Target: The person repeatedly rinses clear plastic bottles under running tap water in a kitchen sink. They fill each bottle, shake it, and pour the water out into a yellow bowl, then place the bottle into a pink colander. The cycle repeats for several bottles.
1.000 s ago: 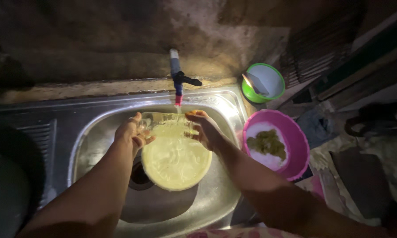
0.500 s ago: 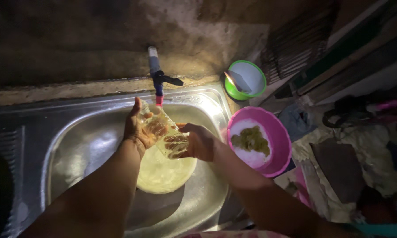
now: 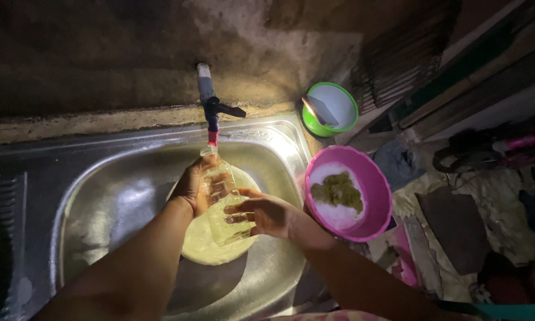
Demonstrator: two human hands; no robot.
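Both hands, the left hand (image 3: 195, 189) and the right hand (image 3: 266, 215), gripped a clear bottle (image 3: 226, 205). Its mouth sat under the tap (image 3: 211, 110), above a yellow plate (image 3: 211, 246) in the sink (image 3: 101, 196).

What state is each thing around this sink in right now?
Clear bottle: tilted, mouth up under the tap, held by both hands.
Tap: whether water runs, cannot tell.
Yellow plate: lying in the sink.
Pink bowl: upright, holds white and green stuff.
Green bowl: upright, utensil inside.
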